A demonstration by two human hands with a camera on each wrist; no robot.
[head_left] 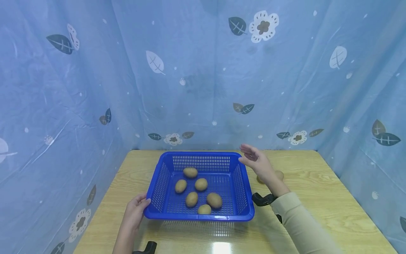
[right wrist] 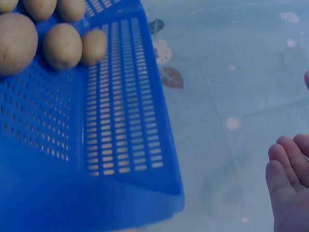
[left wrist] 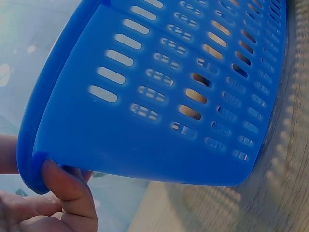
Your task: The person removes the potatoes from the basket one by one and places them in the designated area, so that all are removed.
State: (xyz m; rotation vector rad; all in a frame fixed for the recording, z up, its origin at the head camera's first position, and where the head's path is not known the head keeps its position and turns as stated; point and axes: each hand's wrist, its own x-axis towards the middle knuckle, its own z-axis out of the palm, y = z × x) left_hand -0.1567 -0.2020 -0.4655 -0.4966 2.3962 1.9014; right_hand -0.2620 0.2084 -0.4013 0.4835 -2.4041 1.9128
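A blue plastic basket with slotted walls sits on the table, and several potatoes lie spread over its floor. At its left side my left hand grips the rim; in the left wrist view the thumb shows at the rim's corner. My right hand is raised near the basket's back right corner, its fingers extended and nothing in them. The right wrist view catches those fingers at its right edge, apart from the basket wall.
Behind the right forearm, a potato and another partly hidden brown item rest on the wooden table. Blue patterned curtain hangs at the back and both sides. Black straps or mounts sit at the wrists.
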